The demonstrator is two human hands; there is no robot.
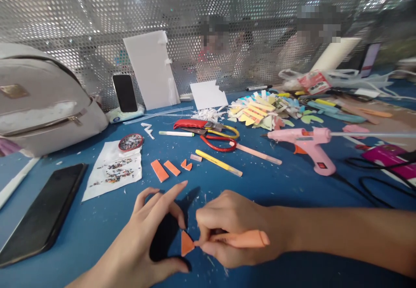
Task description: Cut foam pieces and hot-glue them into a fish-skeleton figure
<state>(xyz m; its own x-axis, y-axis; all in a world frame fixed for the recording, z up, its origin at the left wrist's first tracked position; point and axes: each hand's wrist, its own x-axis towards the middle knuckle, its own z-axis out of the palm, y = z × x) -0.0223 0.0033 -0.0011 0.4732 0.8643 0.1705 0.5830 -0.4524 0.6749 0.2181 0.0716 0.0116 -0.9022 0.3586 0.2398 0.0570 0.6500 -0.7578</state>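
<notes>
Right hand [234, 229] is clamped on an orange marker [247, 239], fingers bunched near its tip, which meets the right-hand point of a small orange wedge [186, 244]. That wedge lies flat on the blue worktop [108, 221], between the two hands. Left hand [146, 225] curves around its other side, thumb and fingers apart; one fingertip is at or just beside the wedge's far edge, while the thumb rests nearer the body.

Beyond the hands lie two orange strips [159, 170] and some smaller orange bits [186, 165]. Just right of these is a yellow marker [219, 162], with a peach marker [258, 153] farther right. Behind them sit scissors [218, 148] with one red and one yellow loop, and a red-handled cutter [191, 124]. A pink glue gun [300, 137] lies on its side at the right, near a heap of paper scraps [256, 111]. At the left are a black phone [45, 212], a white sheet [134, 173] strewn with tiny dark specks, and a pale backpack [39, 101].
</notes>
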